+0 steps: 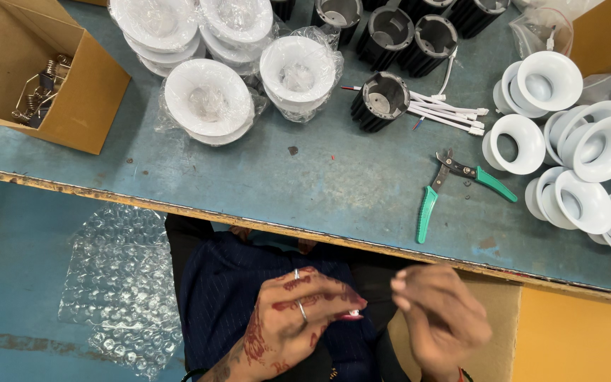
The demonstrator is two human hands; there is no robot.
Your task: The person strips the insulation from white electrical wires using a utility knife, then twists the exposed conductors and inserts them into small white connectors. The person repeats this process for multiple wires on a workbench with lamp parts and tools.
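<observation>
Hands are working below the bench [305, 191] front edge: left hand [298, 318] pinching a small pink part [353, 313] for alignment; right hand [440, 315] blurred, grip indeterminable. Cutters [461, 187] lying within reach.

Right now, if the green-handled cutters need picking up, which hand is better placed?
Probably the right hand: the cutters lie up and to the right on the table, closer to it. The left hand pinches a small part, possibly a wire.

Single head cam, worn high, aimed steeply down, blue workbench [305, 184] seen close from above, lap at bottom edge.
</observation>
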